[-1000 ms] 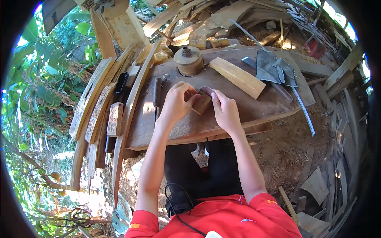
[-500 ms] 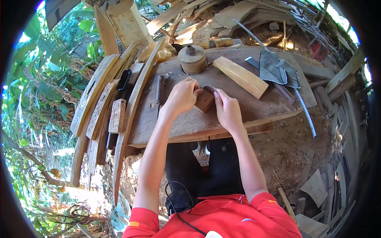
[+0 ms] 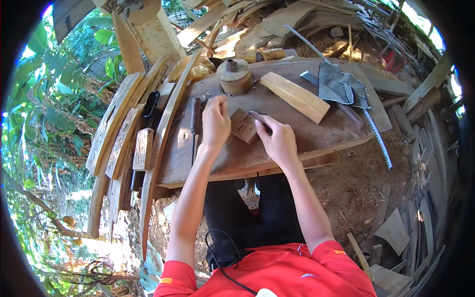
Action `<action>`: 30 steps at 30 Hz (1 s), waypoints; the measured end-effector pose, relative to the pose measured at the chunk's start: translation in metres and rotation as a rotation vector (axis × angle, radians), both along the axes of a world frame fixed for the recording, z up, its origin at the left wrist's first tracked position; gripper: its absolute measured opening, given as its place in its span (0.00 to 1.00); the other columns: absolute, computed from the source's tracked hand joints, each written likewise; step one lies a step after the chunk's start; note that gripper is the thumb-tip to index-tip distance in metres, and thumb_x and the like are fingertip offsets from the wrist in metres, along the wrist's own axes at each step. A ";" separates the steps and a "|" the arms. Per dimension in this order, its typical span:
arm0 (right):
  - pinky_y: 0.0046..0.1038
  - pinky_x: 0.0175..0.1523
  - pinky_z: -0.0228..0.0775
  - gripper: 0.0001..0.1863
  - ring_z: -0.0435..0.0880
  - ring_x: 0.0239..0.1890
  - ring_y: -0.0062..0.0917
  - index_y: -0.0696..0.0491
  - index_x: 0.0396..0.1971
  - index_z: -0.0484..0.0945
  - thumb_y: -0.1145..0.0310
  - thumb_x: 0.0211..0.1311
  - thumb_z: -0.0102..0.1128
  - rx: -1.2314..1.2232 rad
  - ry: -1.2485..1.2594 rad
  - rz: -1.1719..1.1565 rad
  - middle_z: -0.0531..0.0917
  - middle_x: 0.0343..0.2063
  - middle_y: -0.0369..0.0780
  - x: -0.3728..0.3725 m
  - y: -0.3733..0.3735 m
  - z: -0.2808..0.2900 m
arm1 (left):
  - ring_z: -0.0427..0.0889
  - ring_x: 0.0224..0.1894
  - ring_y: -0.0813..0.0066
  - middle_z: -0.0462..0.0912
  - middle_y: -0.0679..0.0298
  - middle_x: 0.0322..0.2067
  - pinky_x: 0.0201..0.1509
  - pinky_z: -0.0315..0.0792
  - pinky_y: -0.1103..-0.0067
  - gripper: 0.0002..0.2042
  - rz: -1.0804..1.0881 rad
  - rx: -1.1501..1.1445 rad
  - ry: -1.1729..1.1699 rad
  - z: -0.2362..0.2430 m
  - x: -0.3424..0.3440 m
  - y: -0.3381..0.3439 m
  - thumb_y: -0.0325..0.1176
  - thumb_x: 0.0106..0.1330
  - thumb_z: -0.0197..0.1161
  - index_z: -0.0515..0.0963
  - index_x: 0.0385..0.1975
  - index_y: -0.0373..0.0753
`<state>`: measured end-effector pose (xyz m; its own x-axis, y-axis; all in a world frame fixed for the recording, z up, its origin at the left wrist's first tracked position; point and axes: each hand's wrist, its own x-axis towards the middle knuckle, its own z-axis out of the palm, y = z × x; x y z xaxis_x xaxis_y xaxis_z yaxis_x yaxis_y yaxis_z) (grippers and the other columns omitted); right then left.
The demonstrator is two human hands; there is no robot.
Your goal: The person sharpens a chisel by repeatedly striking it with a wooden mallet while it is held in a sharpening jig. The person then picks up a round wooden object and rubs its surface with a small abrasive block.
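Observation:
On the wooden workbench (image 3: 227, 161) lies a small reddish-brown wooden block (image 3: 242, 127), turned at an angle. My right hand (image 3: 279, 141) is closed on a thin dark brown curved piece (image 3: 258, 118), which it holds at the block's right edge, thumb on top. What the curved piece is, I cannot make out. My left hand (image 3: 216, 123) is left of the block, apart from it, the back of the hand toward me. Its fingers are blurred and their tips hidden. Beside my left hand, a dark-handled tool (image 3: 196, 116) with a slim blade lies on the bench.
A round lidded pot (image 3: 234, 77) sits behind the block. Right of it lie a pale wooden bar (image 3: 295, 97), a chisel (image 3: 350, 115), a grey cloth (image 3: 339, 84) and a long toothed blade (image 3: 378, 139). Curved planks (image 3: 166, 128) line the left edge. Wood scraps (image 3: 393, 233) cover the ground at right.
My left hand has come off the block and moved left. My right hand has shifted slightly left and down with the dark curved piece. The view has shifted a little.

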<state>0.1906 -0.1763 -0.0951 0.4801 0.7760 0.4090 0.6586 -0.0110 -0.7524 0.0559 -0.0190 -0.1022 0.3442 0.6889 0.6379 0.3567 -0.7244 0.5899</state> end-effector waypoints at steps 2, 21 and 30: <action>0.46 0.42 0.79 0.15 0.87 0.38 0.50 0.54 0.43 0.85 0.58 0.72 0.60 -0.013 0.001 -0.038 0.88 0.36 0.51 0.007 -0.005 -0.007 | 0.85 0.36 0.59 0.86 0.49 0.40 0.42 0.78 0.69 0.12 -0.058 -0.077 0.078 0.017 0.015 -0.023 0.33 0.69 0.67 0.84 0.46 0.32; 0.50 0.42 0.76 0.14 0.85 0.38 0.53 0.54 0.46 0.83 0.61 0.78 0.51 -0.084 0.016 -0.016 0.86 0.34 0.53 0.004 -0.006 -0.001 | 0.80 0.54 0.43 0.79 0.41 0.53 0.61 0.73 0.61 0.57 -0.219 -0.088 0.409 0.043 -0.012 -0.067 0.50 0.49 0.83 0.55 0.75 0.30; 0.34 0.57 0.75 0.21 0.86 0.56 0.45 0.62 0.64 0.74 0.65 0.81 0.48 0.141 0.137 0.203 0.85 0.50 0.58 -0.009 -0.025 0.013 | 0.78 0.55 0.42 0.79 0.41 0.53 0.61 0.72 0.61 0.67 -0.281 -0.064 0.145 0.030 -0.009 -0.070 0.33 0.43 0.84 0.36 0.78 0.29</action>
<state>0.1814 -0.2015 -0.0818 0.3788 0.8020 0.4619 0.5284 0.2223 -0.8194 0.0468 -0.0894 -0.0720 0.6113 0.5909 0.5265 0.2315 -0.7697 0.5950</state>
